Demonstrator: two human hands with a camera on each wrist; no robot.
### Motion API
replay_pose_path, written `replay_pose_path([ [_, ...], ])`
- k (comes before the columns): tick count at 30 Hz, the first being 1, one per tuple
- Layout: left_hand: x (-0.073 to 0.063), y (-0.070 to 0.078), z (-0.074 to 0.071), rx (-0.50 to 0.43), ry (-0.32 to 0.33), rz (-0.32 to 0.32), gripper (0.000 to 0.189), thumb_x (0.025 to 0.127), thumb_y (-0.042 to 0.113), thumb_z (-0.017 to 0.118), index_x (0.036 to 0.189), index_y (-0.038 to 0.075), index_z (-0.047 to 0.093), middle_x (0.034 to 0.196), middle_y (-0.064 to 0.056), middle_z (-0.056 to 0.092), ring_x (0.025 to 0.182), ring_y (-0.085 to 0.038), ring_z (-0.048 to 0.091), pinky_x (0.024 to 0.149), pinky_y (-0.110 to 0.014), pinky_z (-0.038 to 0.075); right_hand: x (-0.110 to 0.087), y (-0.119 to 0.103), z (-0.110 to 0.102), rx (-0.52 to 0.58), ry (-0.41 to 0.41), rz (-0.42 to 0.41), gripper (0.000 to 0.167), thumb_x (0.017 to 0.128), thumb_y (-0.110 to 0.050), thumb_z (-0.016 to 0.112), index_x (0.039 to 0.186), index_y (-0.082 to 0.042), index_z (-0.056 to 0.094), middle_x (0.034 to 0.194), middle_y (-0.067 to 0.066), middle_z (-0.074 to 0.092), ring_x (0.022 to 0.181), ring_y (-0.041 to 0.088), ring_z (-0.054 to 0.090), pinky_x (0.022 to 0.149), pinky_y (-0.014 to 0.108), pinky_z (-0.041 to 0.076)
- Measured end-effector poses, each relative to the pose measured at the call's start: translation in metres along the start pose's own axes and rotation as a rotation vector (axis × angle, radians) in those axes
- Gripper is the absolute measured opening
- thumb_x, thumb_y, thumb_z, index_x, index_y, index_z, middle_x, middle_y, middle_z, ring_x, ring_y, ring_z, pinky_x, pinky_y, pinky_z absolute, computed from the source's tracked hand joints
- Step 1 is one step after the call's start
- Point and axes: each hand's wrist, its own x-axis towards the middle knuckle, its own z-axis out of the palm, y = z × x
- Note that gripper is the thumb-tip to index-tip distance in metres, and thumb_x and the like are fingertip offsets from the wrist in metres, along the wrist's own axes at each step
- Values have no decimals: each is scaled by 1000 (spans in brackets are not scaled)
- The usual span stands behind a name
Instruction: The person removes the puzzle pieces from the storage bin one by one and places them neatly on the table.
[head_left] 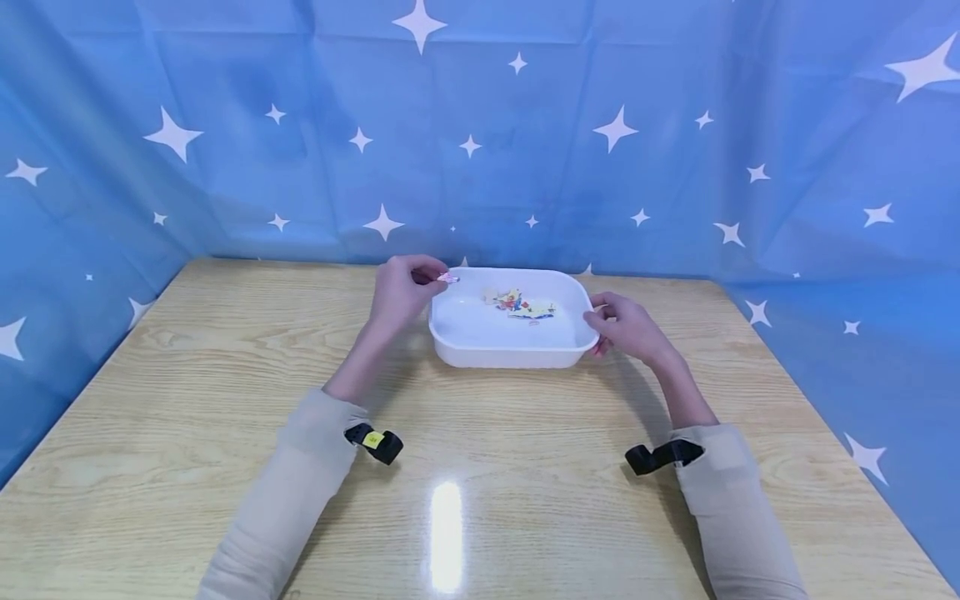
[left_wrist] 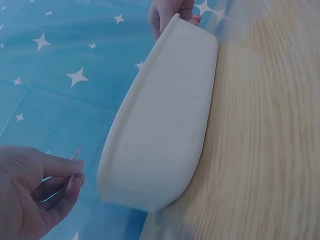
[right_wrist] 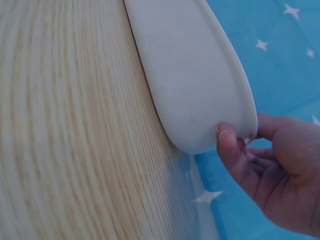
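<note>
A white plastic basin [head_left: 487, 358] with rounded corners sits toward the back of the table. Several small, flat, colourful pieces [head_left: 517, 302] lie on its floor; their exact kind is too small to tell. At the basin's left end, my left hand [head_left: 401, 292] pinches a small, thin pinkish piece [head_left: 448, 277] between thumb and fingertips, beside the rim. In the left wrist view that piece appears edge-on, apart from the basin wall. My right hand [right_wrist: 285, 175] grips the rim at the right end, thumb on one side and fingers curled against the outer wall.
The wooden table [head_left: 495, 450] stretches out in front of the basin, with a bright reflection near its front. A blue curtain [head_left: 480, 192] with white stars hangs behind the table and at the sides. Black bands with cameras [head_left: 384, 447] sit on both sleeves.
</note>
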Motion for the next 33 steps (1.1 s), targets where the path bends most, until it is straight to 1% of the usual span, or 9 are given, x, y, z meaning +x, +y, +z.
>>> replay_pose_path([
  [4, 0, -5, -11, 8, 29, -5, 13, 87, -1, 75, 100, -2, 76, 89, -15, 73, 79, -25, 68, 71, -26, 53, -2, -3, 0, -3, 7, -6, 45, 106, -16, 54, 138, 12, 44, 92, 23, 62, 61, 26, 68, 63, 47, 60],
  [7, -1, -10, -19, 23, 46, -5, 13, 87, -2, 74, 100, -3, 76, 90, -16, 73, 80, -25, 68, 72, -25, 53, -2, -4, -1, -1, 10, -6, 44, 105, -16, 54, 138, 12, 44, 94, 26, 62, 61, 27, 68, 64, 47, 60],
  [11, -2, -20, -29, 52, 53, -14, 12, 89, 1, 74, 100, -4, 76, 92, -17, 74, 82, -25, 68, 74, -28, 53, -1, -4, -2, 9, 3, -4, 46, 106, -16, 53, 140, 13, 42, 97, 29, 61, 62, 27, 68, 65, 48, 60],
  [17, -4, -40, -43, 97, 51, -84, 16, 90, 0, 73, 105, -5, 74, 100, -20, 73, 89, -29, 68, 82, -37, 55, 1, -1, -2, 6, 0, 5, 46, 106, -16, 53, 140, 12, 42, 95, 26, 62, 61, 27, 68, 65, 50, 60],
  [20, -6, -50, -51, 110, 47, -126, 18, 90, -1, 70, 107, -6, 73, 101, -22, 72, 91, -31, 68, 84, -38, 55, 1, -1, -2, 5, 3, 9, 45, 106, -16, 53, 140, 12, 43, 93, 25, 62, 61, 27, 68, 66, 50, 60],
  [27, -11, -67, -67, 168, 40, -196, 18, 90, -2, 65, 105, -6, 73, 98, -22, 72, 86, -27, 65, 78, -31, 51, 1, -1, -2, -2, 5, 16, 45, 106, -16, 53, 140, 11, 43, 92, 22, 62, 61, 27, 68, 66, 51, 60],
  [33, -14, -74, -74, 214, 26, -235, 18, 90, -3, 65, 106, -7, 72, 100, -23, 71, 87, -29, 65, 81, -36, 51, 0, -1, -1, 7, 4, 22, 45, 106, -15, 53, 141, 12, 43, 94, 25, 62, 61, 27, 68, 67, 54, 59],
])
